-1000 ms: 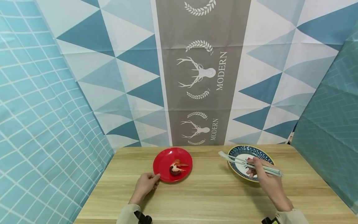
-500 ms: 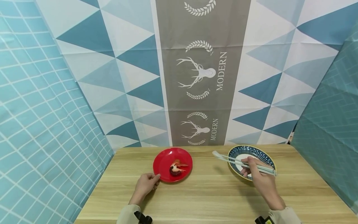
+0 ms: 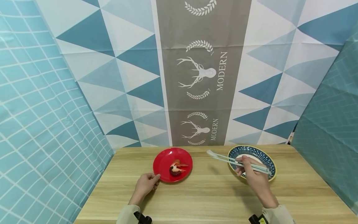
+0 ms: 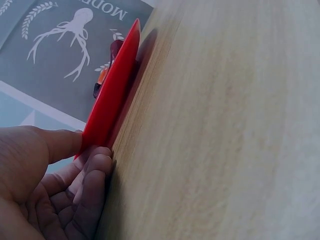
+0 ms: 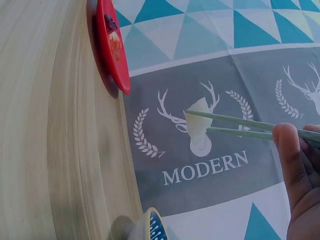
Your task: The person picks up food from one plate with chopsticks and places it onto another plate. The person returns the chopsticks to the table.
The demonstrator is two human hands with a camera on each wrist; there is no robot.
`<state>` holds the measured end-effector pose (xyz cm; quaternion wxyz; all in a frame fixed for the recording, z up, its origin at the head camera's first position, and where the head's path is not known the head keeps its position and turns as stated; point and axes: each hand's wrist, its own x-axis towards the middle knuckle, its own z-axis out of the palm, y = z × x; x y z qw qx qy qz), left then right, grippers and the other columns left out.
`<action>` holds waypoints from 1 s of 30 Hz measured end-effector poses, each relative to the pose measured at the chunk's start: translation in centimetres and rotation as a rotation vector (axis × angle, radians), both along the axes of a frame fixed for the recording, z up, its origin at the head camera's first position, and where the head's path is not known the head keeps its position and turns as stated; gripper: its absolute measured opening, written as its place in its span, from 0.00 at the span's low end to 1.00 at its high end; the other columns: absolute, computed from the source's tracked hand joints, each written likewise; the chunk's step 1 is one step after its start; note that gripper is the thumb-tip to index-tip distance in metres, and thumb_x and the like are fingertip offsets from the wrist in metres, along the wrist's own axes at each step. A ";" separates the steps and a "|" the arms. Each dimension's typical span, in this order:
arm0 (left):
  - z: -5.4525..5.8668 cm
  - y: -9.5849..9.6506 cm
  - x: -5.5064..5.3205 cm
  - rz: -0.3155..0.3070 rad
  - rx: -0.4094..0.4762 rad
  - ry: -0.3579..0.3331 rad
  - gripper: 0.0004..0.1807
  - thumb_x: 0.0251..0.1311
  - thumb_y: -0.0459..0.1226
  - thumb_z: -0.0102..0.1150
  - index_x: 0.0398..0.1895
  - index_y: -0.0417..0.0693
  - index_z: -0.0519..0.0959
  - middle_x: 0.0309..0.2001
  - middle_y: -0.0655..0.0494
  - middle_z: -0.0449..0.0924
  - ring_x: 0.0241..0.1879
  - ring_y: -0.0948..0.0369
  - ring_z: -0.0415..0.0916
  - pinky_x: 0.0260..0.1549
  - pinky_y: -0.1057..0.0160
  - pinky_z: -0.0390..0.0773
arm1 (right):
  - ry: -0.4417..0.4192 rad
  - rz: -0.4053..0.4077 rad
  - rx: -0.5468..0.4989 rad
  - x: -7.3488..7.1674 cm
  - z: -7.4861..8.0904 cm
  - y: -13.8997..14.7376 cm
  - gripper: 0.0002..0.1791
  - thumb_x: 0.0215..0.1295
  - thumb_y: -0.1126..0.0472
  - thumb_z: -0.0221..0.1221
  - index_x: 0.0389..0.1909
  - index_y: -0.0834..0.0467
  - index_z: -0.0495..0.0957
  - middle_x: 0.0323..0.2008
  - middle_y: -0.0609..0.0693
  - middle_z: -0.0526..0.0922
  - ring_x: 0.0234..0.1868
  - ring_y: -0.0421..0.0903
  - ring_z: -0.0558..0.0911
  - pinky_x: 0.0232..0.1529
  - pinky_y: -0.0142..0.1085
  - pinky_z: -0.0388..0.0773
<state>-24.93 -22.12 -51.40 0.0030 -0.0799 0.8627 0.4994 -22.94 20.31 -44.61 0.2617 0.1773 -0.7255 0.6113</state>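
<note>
My left hand (image 3: 146, 182) pinches the near left rim of a red plate (image 3: 163, 161), thumb on top and fingers underneath in the left wrist view. On that plate lie small food pieces (image 3: 175, 170), dark, whitish and orange. My right hand (image 3: 253, 175) holds a pair of pale green chopsticks (image 5: 245, 121), pointing left. Between their tips is a thin, pale whitish piece of food (image 5: 198, 121), held up in the air left of a blue-and-white patterned bowl (image 3: 264, 154). The right hand overlaps the bowl in the head view and hides part of its inside.
A light wooden table (image 3: 195, 199) bears the plate and bowl. Behind it hangs a grey, white and blue curtain (image 3: 235, 62) with deer prints. Blue tile-patterned cloth (image 3: 42, 124) lines the left side, and teal cloth (image 3: 330, 124) the right.
My right hand has moved left with the chopsticks and the pale piece, uncovering more of the bowl's right side. The left hand and red plate have stayed in place.
</note>
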 end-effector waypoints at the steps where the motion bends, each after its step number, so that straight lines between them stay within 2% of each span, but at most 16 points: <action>1: 0.0 0.0 0.0 -0.001 0.000 0.001 0.17 0.73 0.42 0.60 0.28 0.40 0.84 0.24 0.55 0.82 0.23 0.63 0.76 0.25 0.66 0.77 | 0.000 0.001 0.001 0.0 0.0 -0.1 0.19 0.82 0.67 0.45 0.41 0.74 0.83 0.23 0.51 0.85 0.21 0.43 0.83 0.21 0.33 0.82; 11: 0.1 0.1 0.2 0.003 -0.011 -0.001 0.17 0.73 0.43 0.60 0.28 0.41 0.83 0.24 0.56 0.81 0.23 0.63 0.76 0.25 0.66 0.77 | 0.014 0.000 0.056 -0.1 0.1 -0.4 0.19 0.82 0.67 0.46 0.41 0.69 0.85 0.22 0.59 0.84 0.20 0.48 0.83 0.22 0.33 0.82; 19: 0.1 0.0 0.3 -0.001 -0.006 0.006 0.18 0.73 0.44 0.60 0.29 0.41 0.84 0.25 0.56 0.81 0.23 0.62 0.76 0.25 0.65 0.77 | 0.053 0.047 0.053 -0.3 -0.1 -1.1 0.18 0.81 0.70 0.45 0.40 0.71 0.84 0.23 0.49 0.85 0.20 0.44 0.83 0.23 0.33 0.83; 25: 0.1 0.0 0.3 -0.001 -0.007 0.006 0.18 0.73 0.44 0.60 0.28 0.41 0.83 0.24 0.56 0.81 0.23 0.63 0.75 0.25 0.66 0.77 | 0.061 0.107 0.046 -0.6 -0.1 -2.0 0.17 0.80 0.71 0.46 0.40 0.71 0.85 0.22 0.61 0.84 0.20 0.47 0.83 0.22 0.33 0.82; 30: 0.1 0.0 0.2 -0.006 -0.010 0.010 0.18 0.74 0.44 0.60 0.28 0.41 0.83 0.24 0.55 0.81 0.23 0.63 0.75 0.24 0.66 0.76 | 0.052 0.134 0.031 -0.7 -0.2 -2.6 0.16 0.80 0.71 0.47 0.41 0.72 0.84 0.22 0.61 0.84 0.20 0.49 0.84 0.22 0.34 0.83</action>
